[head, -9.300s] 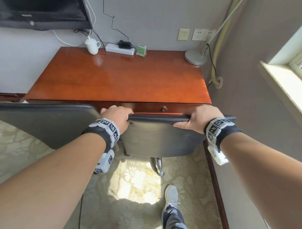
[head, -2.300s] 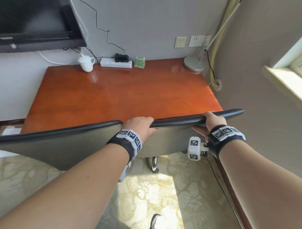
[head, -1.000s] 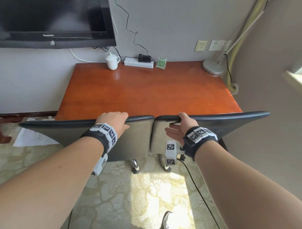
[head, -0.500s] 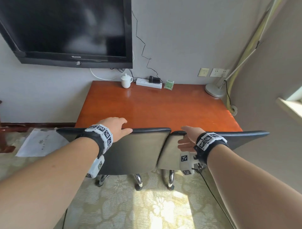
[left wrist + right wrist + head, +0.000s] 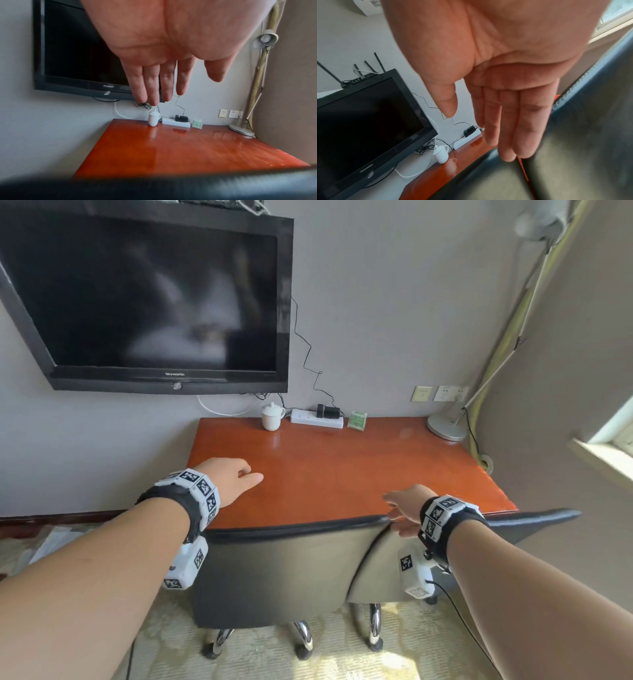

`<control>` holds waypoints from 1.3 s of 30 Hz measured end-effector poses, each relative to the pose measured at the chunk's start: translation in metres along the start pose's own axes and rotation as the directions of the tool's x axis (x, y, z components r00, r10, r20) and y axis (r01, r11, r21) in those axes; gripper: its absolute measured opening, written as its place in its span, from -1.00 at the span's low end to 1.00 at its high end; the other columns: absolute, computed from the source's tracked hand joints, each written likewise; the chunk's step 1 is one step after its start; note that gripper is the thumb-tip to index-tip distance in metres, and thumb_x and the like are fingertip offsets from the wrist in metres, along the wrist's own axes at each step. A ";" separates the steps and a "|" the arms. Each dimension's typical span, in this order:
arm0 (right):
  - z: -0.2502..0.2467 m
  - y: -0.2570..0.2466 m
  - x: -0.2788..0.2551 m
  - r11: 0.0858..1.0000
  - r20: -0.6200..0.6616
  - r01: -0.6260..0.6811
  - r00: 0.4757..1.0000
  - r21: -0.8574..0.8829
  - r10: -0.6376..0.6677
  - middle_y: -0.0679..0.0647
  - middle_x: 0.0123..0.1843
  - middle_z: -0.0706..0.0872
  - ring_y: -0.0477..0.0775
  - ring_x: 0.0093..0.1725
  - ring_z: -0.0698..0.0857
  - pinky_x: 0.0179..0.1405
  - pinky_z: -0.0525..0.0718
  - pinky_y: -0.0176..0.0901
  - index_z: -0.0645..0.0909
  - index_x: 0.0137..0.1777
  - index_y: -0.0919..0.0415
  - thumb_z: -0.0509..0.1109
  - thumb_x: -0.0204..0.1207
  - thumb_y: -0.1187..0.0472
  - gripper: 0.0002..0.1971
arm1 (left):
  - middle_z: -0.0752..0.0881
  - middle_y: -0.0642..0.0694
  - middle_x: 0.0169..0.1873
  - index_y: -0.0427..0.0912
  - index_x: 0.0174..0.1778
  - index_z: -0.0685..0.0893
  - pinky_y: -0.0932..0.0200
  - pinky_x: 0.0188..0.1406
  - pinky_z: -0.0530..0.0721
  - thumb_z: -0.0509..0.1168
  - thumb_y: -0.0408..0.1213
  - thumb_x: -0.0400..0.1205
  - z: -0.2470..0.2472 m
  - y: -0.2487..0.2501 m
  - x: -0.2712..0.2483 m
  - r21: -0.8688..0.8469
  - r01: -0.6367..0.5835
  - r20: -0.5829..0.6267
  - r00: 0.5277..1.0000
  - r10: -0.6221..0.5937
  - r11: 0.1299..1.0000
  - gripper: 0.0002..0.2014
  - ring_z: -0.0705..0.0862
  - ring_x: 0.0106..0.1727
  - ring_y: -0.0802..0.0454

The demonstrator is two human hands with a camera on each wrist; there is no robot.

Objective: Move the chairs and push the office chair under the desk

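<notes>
Two dark chairs stand side by side, their backs drawn up against the near edge of the reddish wooden surface (image 5: 342, 474). The left chair (image 5: 281, 573) and the right chair (image 5: 387, 570) almost meet at the tops of their backrests, and chrome legs on casters show beneath them on the patterned carpet (image 5: 342, 659). How far the seats reach in under the surface cannot be made out from here.

The left hand (image 5: 233, 479) hangs above the surface beyond the top of the left chair, its grip released; the left wrist view shows the fingers (image 5: 154, 83) straight and together, touching nothing. The right hand (image 5: 406, 508) is at the corner where the two backrests meet, grip also released, fingers (image 5: 508, 121) held out flat. They lie close against the top of the right chair, though whether they actually touch it is hard to say.

At the back of the surface, by the wall, stand a white lidded cup (image 5: 272, 417), a white power strip (image 5: 317, 419) with a black adapter plugged in, a small green box (image 5: 358, 420) and the round base of a desk lamp (image 5: 445, 428). A black television (image 5: 147, 299) hangs on the wall above
</notes>
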State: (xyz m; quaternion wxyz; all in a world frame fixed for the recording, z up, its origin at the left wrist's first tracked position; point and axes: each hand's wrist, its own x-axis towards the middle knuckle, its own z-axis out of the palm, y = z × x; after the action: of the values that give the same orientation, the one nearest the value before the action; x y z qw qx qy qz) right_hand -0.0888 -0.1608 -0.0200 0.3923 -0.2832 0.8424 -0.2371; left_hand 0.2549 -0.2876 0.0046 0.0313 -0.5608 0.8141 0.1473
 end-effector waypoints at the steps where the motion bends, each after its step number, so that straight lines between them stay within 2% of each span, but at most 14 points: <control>1: -0.003 -0.003 0.007 1.000 -0.009 -0.006 1.000 -0.006 0.006 0.18 0.04 0.88 0.28 -0.02 0.93 0.10 0.91 0.26 0.71 0.17 0.34 0.46 0.75 0.01 -0.67 | 0.74 0.02 0.27 0.03 0.45 0.64 0.02 0.20 0.66 0.06 0.29 0.79 -0.005 0.005 0.012 0.002 -0.024 -0.005 1.000 0.024 1.000 -0.47 0.71 0.24 -0.03; 9: -0.029 -0.036 0.046 0.996 -0.079 -0.079 0.993 0.031 0.082 0.19 0.06 0.88 0.32 0.05 0.92 0.12 0.90 0.29 0.70 0.22 0.37 0.45 0.75 0.03 -0.65 | 0.70 0.00 0.39 0.07 0.55 0.59 0.01 0.31 0.65 0.09 0.28 0.78 -0.047 0.038 0.090 -0.011 -0.182 0.011 0.983 0.182 0.983 -0.46 0.69 0.32 -0.02; 15: -0.037 -0.047 0.035 0.987 -0.168 -0.146 0.974 0.061 0.154 0.14 0.07 0.87 0.29 0.06 0.92 0.13 0.90 0.23 0.68 0.28 0.35 0.41 0.78 0.03 -0.65 | 0.72 0.02 0.32 0.07 0.49 0.63 0.05 0.23 0.67 0.09 0.27 0.79 -0.056 0.042 0.128 0.009 -0.315 0.088 0.946 0.313 0.949 -0.50 0.70 0.23 0.02; 18: -0.027 -0.045 0.020 0.975 -0.229 -0.197 0.950 0.100 0.215 0.14 0.06 0.86 0.25 -0.04 0.90 0.02 0.90 0.15 0.67 0.30 0.33 0.41 0.78 0.02 -0.65 | 0.74 0.06 0.27 0.08 0.45 0.67 0.05 0.25 0.66 0.10 0.29 0.78 -0.054 0.036 0.146 0.031 -0.404 0.131 0.908 0.397 0.914 -0.49 0.70 0.23 0.02; 21: 0.004 -0.036 -0.003 0.955 -0.279 -0.258 0.915 0.147 0.291 0.16 0.04 0.87 0.27 0.01 0.92 0.09 0.91 0.24 0.69 0.27 0.36 0.41 0.78 0.00 -0.63 | 0.72 0.06 0.35 0.08 0.49 0.65 0.01 0.33 0.64 0.11 0.29 0.78 -0.052 0.025 0.155 0.070 -0.515 0.215 0.844 0.491 0.854 -0.48 0.68 0.31 0.02; 24: 0.058 -0.029 -0.031 0.922 -0.289 -0.322 0.881 0.215 0.375 0.11 0.05 0.87 0.29 0.03 0.93 0.09 0.91 0.29 0.72 0.29 0.34 0.38 0.77 -0.12 -0.53 | 0.68 0.07 0.43 0.08 0.54 0.63 -0.03 0.40 0.62 0.13 0.33 0.75 -0.045 0.006 0.152 0.071 -0.630 0.341 0.744 0.574 0.774 -0.43 0.66 0.37 0.03; 28: 0.145 -0.044 -0.063 0.875 -0.217 -0.358 0.872 0.326 0.438 0.11 0.03 0.91 0.18 -0.11 0.95 -0.10 0.94 0.16 0.59 0.45 0.24 0.30 0.67 -0.43 -0.27 | 0.63 0.07 0.52 0.06 0.62 0.56 -0.01 0.46 0.58 0.17 0.46 0.66 -0.022 -0.025 0.126 -0.007 -0.746 0.550 0.553 0.626 0.665 -0.27 0.64 0.42 0.03; 30: 0.185 -0.056 -0.071 0.813 -0.132 -0.393 0.864 0.429 0.487 0.20 -0.01 0.91 0.22 -0.18 0.95 -0.20 0.93 0.14 0.55 0.40 0.24 0.35 0.62 -0.46 -0.25 | 0.50 0.04 0.66 0.07 0.78 0.34 0.01 0.54 0.49 0.23 0.50 0.59 -0.007 -0.039 0.105 -0.043 -0.788 0.681 0.427 0.595 0.614 -0.11 0.55 0.57 0.00; 32: 0.215 -0.066 -0.073 0.731 -0.080 -0.427 0.834 0.532 0.545 0.27 -0.09 0.88 0.28 -0.30 0.90 -0.20 0.93 0.23 0.61 0.30 0.39 0.39 0.66 -0.37 -0.27 | 0.37 0.00 0.74 0.15 0.85 0.07 -0.02 0.51 0.49 0.36 0.50 0.51 0.007 -0.053 0.084 -0.046 -0.808 0.773 0.343 0.533 0.588 0.07 0.49 0.63 -0.08; 33: 0.226 -0.070 -0.070 0.689 -0.083 -0.427 0.814 0.585 0.575 0.30 -0.19 0.85 0.33 -0.33 0.87 -0.13 0.93 0.33 0.65 0.18 0.45 0.39 0.70 -0.30 -0.33 | 0.39 -0.04 0.74 0.19 0.86 -0.04 0.01 0.35 0.59 0.44 0.46 0.48 0.014 -0.059 0.077 -0.035 -0.817 0.795 0.326 0.511 0.576 0.14 0.54 0.58 -0.13; 34: 0.232 -0.073 -0.066 0.662 -0.104 -0.424 0.790 0.618 0.604 0.33 -0.30 0.81 0.37 -0.33 0.85 -0.05 0.91 0.42 0.67 0.05 0.46 0.37 0.73 -0.22 -0.40 | 0.45 -0.09 0.70 0.22 0.85 -0.11 0.07 0.08 0.67 0.49 0.39 0.48 0.018 -0.063 0.073 -0.027 -0.824 0.805 0.319 0.501 0.566 0.17 0.63 0.49 -0.16; 35: 0.236 -0.076 -0.063 0.653 -0.132 -0.424 0.769 0.627 0.625 0.34 -0.39 0.78 0.40 -0.32 0.85 0.00 0.89 0.45 0.66 -0.05 0.47 0.35 0.76 -0.15 -0.43 | 0.52 -0.13 0.63 0.23 0.85 -0.14 0.13 -0.17 0.65 0.52 0.31 0.50 0.021 -0.066 0.072 -0.031 -0.825 0.805 0.314 0.504 0.564 0.17 0.70 0.37 -0.15; 36: 0.238 -0.077 -0.061 0.661 -0.155 -0.434 0.754 0.612 0.639 0.35 -0.45 0.77 0.40 -0.32 0.87 0.02 0.89 0.43 0.66 -0.09 0.48 0.31 0.79 -0.12 -0.44 | 0.58 -0.16 0.57 0.23 0.85 -0.16 0.17 -0.32 0.58 0.53 0.25 0.52 0.021 -0.068 0.072 -0.035 -0.823 0.802 0.315 0.507 0.568 0.16 0.73 0.27 -0.10; 39: 0.241 -0.081 -0.061 0.684 -0.165 -0.465 0.748 0.562 0.643 0.38 -0.36 0.84 0.43 -0.16 0.92 0.06 0.91 0.33 0.71 0.00 0.51 0.26 0.82 -0.09 -0.43 | 0.65 -0.20 0.45 0.24 0.84 -0.18 0.15 -0.36 0.59 0.53 0.14 0.56 0.021 -0.075 0.070 -0.042 -0.823 0.802 0.311 0.510 0.567 0.14 0.74 -0.02 0.00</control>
State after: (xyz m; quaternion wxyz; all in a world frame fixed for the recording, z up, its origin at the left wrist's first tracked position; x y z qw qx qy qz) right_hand 0.1591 -0.2217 -0.0777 0.3480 0.1449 0.8556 -0.3548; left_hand 0.2956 -0.3699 -0.0464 0.4010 -0.0303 0.8934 0.2004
